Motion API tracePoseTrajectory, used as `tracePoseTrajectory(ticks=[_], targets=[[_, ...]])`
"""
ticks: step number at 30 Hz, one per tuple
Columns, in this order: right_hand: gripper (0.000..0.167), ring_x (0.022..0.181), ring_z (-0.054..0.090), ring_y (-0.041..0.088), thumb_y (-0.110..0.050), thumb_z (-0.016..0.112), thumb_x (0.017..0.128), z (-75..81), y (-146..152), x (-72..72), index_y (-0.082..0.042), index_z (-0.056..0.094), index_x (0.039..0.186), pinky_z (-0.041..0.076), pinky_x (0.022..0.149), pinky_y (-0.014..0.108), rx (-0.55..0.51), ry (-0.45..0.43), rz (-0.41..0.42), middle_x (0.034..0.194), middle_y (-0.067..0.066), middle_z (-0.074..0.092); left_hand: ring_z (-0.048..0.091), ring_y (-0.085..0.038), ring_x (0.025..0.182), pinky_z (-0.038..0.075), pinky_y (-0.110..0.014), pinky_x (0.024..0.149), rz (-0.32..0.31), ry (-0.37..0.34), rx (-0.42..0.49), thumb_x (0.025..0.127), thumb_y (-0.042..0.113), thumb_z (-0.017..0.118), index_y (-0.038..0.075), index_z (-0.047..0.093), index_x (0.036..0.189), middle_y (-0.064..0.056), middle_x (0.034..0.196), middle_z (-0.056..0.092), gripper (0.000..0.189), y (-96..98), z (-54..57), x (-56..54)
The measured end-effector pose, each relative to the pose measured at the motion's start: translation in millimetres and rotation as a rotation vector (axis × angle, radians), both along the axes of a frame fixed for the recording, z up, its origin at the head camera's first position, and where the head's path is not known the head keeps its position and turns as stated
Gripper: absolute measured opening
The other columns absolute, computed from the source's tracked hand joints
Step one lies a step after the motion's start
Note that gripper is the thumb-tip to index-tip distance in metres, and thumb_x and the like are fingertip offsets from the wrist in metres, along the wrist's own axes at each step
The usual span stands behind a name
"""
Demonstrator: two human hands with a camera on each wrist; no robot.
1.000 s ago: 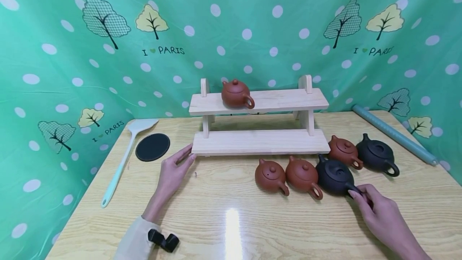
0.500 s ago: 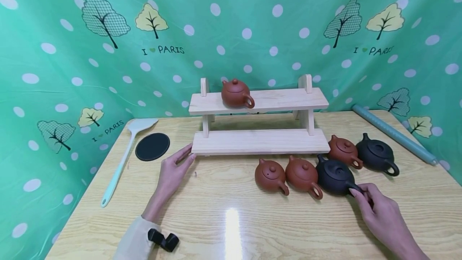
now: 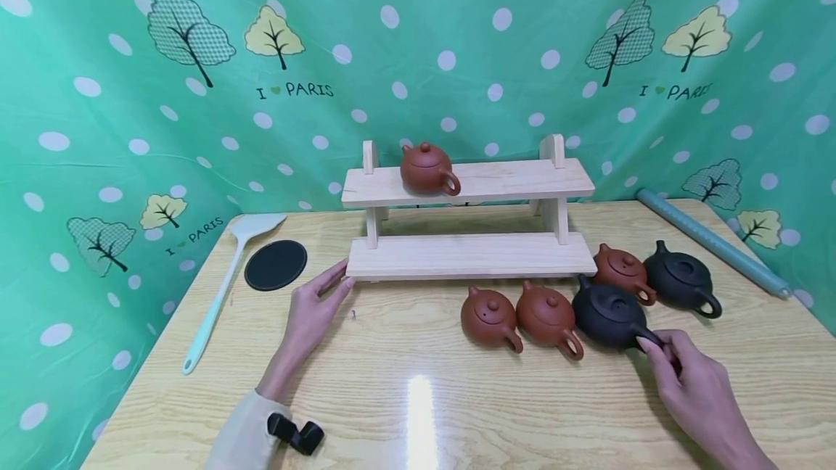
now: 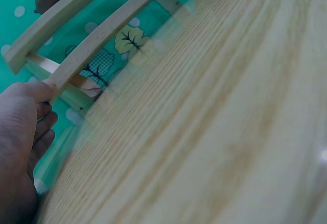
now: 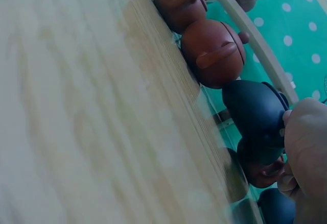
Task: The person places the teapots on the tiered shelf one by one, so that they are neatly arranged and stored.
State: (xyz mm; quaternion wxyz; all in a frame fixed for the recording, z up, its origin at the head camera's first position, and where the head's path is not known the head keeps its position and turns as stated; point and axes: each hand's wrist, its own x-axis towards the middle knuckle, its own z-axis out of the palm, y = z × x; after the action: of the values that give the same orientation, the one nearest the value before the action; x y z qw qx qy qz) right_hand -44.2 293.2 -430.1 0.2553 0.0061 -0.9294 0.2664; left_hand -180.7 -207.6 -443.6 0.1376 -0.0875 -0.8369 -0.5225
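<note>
My right hand pinches the handle of a black teapot, which in the right wrist view hangs slightly above the tabletop. To its left stand two brown teapots, one nearest and one farther left. Behind it are another brown teapot and a second black teapot. My left hand grips the left end of the two-tier wooden shelf, thumb on the lower board in the left wrist view. One brown teapot sits on the upper board.
A pale spatula and a dark round coaster lie at the left. At the back right lies a blue-green roll. A green dotted cloth hangs behind the wooden table.
My right hand has shifted slightly right, and the black teapot in it has moved a little up and right. My left hand stays at the shelf end.
</note>
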Motion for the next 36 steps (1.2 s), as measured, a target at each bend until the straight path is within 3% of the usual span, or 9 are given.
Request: tracePoseTrajectory(ticks=[6,14,21,28,36], targets=[[0.008,0.054,0.034,0.003,0.0,0.067,0.1,3.1,-1,0.5,0.004,0.061,0.102,0.025,0.045,0.021,-0.026,0.035,0.003,0.069,0.0,0.045,0.066,-0.024,0.121,0.041,-0.01,0.1,-0.005,-0.003,0.009,0.099,0.024,0.074,0.006,0.067,0.138,-0.009,0.131,0.069,0.043,-0.5,-0.3,0.1],[0.008,0.054,0.034,0.001,0.006,0.069,0.096,7.9,-2,-3.9,0.005,0.062,0.1,0.025,0.045,0.019,-0.049,0.142,0.046,0.069,-0.004,0.043,0.065,-0.025,0.123,0.045,-0.026,0.106,-0.005,-0.019,0.009,0.099,0.024,0.074,0.006,0.066,0.139,-0.009,0.132,0.068,0.044,-1.5,-0.7,0.5],[0.009,0.053,0.032,-0.001,0.007,0.07,0.094,11.5,-4,-6.2,0.004,0.062,0.096,0.024,0.044,0.017,-0.078,0.185,0.056,0.068,-0.006,0.043,0.065,-0.025,0.122,0.043,-0.012,0.1,-0.004,-0.008,0.023,0.099,0.021,0.075,0.005,0.067,0.137,-0.009,0.131,0.069,0.042,-0.3,0.3,0.5],[0.01,0.056,0.032,-0.006,0.006,0.071,0.093,12.1,-3,-12.9,0.003,0.062,0.093,0.024,0.044,0.016,-0.095,0.227,0.086,0.068,-0.008,0.043,0.065,-0.025,0.123,0.042,-0.011,0.1,-0.005,-0.01,0.02,0.099,0.022,0.075,0.005,0.067,0.137,-0.009,0.131,0.068,0.043,-0.8,0.3,0.2],[0.014,0.058,0.031,-0.01,-0.005,0.07,0.098,14.8,-3,-20.6,0.006,0.063,0.094,0.024,0.044,0.014,-0.068,0.283,0.125,0.07,-0.007,0.044,0.064,-0.024,0.124,0.045,-0.039,0.108,-0.012,-0.018,0.018,0.099,0.024,0.074,0.006,0.066,0.139,-0.009,0.132,0.068,0.044,-1.0,-0.4,0.1]])
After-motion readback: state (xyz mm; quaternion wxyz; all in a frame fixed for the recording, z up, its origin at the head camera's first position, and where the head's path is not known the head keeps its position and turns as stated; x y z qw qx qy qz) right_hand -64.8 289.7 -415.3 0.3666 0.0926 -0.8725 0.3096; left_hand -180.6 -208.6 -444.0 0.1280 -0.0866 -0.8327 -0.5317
